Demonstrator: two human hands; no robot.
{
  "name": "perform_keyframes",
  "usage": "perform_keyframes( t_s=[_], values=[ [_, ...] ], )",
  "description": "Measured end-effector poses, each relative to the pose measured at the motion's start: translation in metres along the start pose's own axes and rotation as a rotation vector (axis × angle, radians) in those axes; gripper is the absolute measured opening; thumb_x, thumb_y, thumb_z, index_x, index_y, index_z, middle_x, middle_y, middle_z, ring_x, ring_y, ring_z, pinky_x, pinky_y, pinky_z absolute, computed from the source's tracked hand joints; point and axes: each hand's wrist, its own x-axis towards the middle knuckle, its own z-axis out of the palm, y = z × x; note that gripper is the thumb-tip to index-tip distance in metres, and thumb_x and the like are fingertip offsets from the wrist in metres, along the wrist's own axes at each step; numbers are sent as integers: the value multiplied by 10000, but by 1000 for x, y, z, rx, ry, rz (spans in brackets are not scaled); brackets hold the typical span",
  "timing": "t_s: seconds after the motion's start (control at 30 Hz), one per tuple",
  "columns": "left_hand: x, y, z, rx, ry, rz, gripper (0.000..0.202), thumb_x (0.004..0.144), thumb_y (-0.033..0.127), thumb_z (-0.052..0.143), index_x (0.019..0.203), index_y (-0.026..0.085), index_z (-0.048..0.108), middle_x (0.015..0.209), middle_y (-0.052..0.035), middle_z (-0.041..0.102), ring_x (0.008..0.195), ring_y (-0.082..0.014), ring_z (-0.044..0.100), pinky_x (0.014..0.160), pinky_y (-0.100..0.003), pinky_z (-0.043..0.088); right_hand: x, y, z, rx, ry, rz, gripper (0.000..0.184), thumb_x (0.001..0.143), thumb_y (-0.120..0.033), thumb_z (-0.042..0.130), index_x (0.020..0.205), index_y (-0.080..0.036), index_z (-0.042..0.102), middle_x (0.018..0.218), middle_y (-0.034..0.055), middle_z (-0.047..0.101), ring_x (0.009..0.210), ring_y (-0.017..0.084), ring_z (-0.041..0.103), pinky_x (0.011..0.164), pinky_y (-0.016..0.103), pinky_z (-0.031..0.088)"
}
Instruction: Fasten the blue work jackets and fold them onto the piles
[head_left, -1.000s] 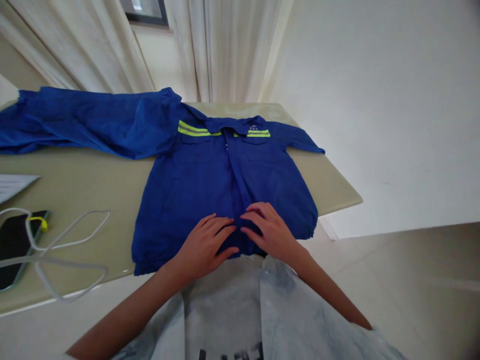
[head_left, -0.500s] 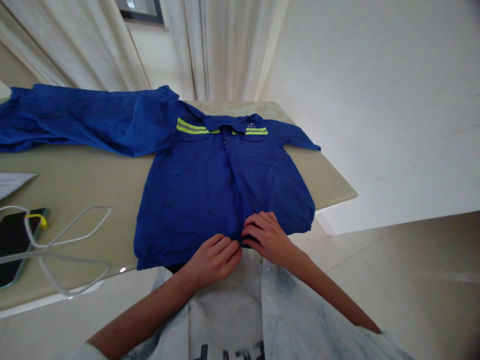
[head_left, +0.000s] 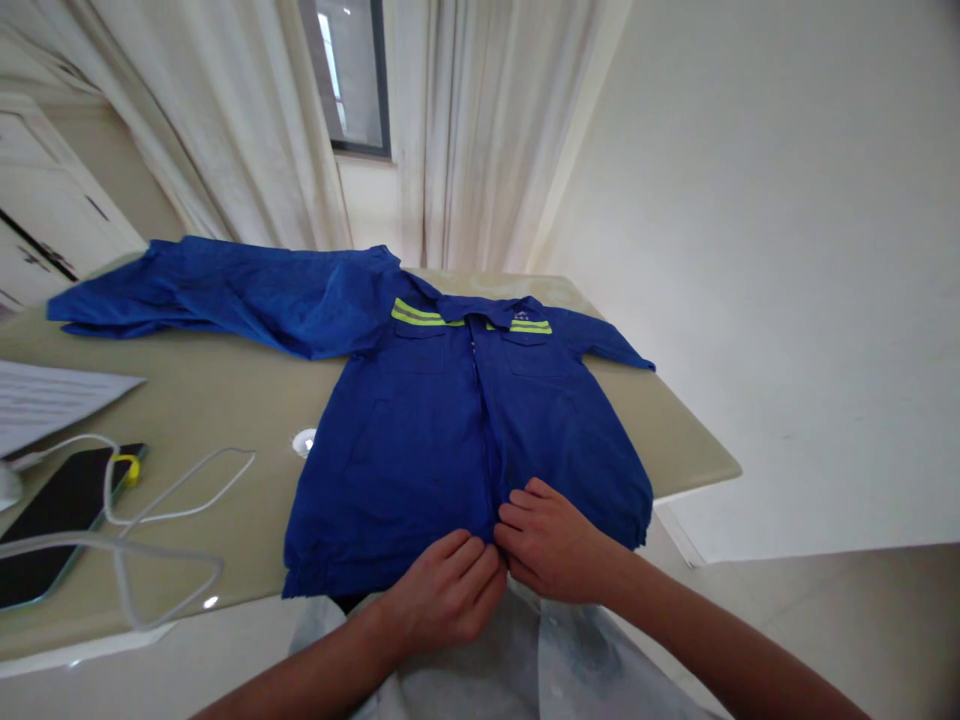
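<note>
1. Two hands have come together at the bottom of the blue work jacket [head_left: 405, 470], which lies face up on the beige table [head_left: 195, 400] with its elastic hem at the near table edge. Since the earlier views they have gone from resting open on the cloth to curling tightly at the lower end of the front opening, and the hem has come nearer the person's body.
2. The left hand [head_left: 442, 590] is closed, its fingers curled around the cloth just left of the opening, and seems to be pinching that front edge.
3. The right hand [head_left: 551, 545] is closed just as far on the other side of the opening, nearly touching the left hand. Its fingers bend over the opposite front edge. Exactly what the fingertips hold is hidden.
4. Above the hands, the two front panels meet along the zip [head_left: 484, 440] up to the collar [head_left: 480, 308]. Whether the zip is engaged at the bottom cannot be told.
5. Left of the jacket lie a phone [head_left: 60, 520], a white cable [head_left: 180, 490] and a sheet of paper [head_left: 52, 400]. One jacket sleeve [head_left: 225, 290] stretches out that way too.
</note>
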Motion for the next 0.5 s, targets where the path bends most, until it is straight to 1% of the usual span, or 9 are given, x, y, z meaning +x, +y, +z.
perform_keyframes(
  t_s=[0.17, 0.27, 0.33, 0.5],
  values=[
    [6, -5, -3, 19, 4, -36, 170, 993, 93, 522, 975, 113, 690, 834, -69, 643, 743, -187, 567, 723, -357, 495, 8, 11, -20, -3, -8, -27, 145, 964, -322, 648, 881, -203, 652, 891, 51, 676, 889, 221, 502, 812, 406, 285],
    [9, -5, -6, 10, 27, -56, 170, 984, 82, 523, 976, 91, 693, 826, -71, 631, 734, -191, 562, 705, -356, 484, 10, 14, -25, -3, -30, -37, 142, 969, -304, 636, 868, -204, 639, 890, 49, 678, 881, 214, 499, 814, 404, 280],
    [9, -4, -6, -6, 39, -71, 170, 984, 77, 523, 973, 85, 692, 813, -65, 618, 733, -191, 564, 700, -350, 478, 10, 14, -24, 2, -40, -38, 154, 982, -308, 623, 868, -205, 629, 893, 41, 677, 870, 207, 498, 812, 403, 276],
    [6, 2, -2, -36, 2, -68, 196, 1002, 94, 491, 926, 110, 671, 798, -57, 593, 704, -190, 547, 671, -353, 458, 4, 11, -11, 20, -42, 0, 176, 1008, -333, 600, 883, -212, 622, 877, 27, 665, 857, 201, 507, 803, 400, 269]
  ],
)
